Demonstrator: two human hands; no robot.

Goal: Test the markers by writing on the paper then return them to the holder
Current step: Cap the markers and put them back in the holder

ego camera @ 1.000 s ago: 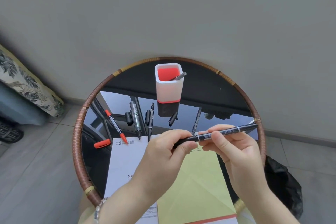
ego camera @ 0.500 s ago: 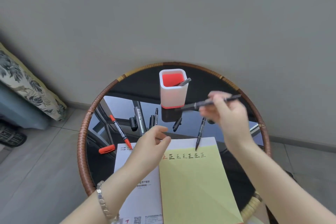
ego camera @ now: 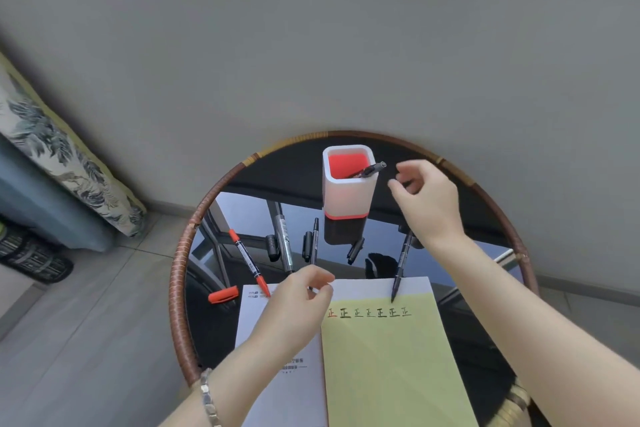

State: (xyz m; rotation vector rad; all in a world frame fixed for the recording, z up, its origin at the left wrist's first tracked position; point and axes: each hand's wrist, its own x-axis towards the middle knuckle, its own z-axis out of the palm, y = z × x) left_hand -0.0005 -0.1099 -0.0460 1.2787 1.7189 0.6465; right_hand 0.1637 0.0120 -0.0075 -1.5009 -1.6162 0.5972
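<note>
**Q:** What is the head camera showing, and where are the markers?

**A:** A round glass counter [ego camera: 180, 253] with a woven rim is filling the lower frame. A white holder [ego camera: 349, 191] with a red lining is standing near the far edge. One dark marker [ego camera: 372, 170] is leaning in it, its end poking over the right rim. Across the middle of the counter, a red marker [ego camera: 247, 258], a thick grey marker [ego camera: 284, 239] and a thin black marker [ego camera: 314, 243] are lying loose. A slim black marker [ego camera: 400, 267] is resting its tip on the far edge of the yellow paper [ego camera: 391, 364]. That paper is carrying a row of test characters [ego camera: 369, 313]. A red cap [ego camera: 223, 295] is lying towards the left edge.

**Q:** What are the hands doing?

**A:** The right hand [ego camera: 427, 201] is hovering just beside the leaning marker, its grip loose and holding nothing. The left hand [ego camera: 298, 302] is lying over the far edge of a white sheet [ego camera: 277, 385], fingers curling by the thin black marker's near end. Whether that grip is pinching it, I cannot tell.

**Q:** How will a marker handle?

**A:** Probably light, stiff and smooth, so it may be rolling on the glass. Pinching mid-barrel, away from any bare tip, looks safest.
</note>
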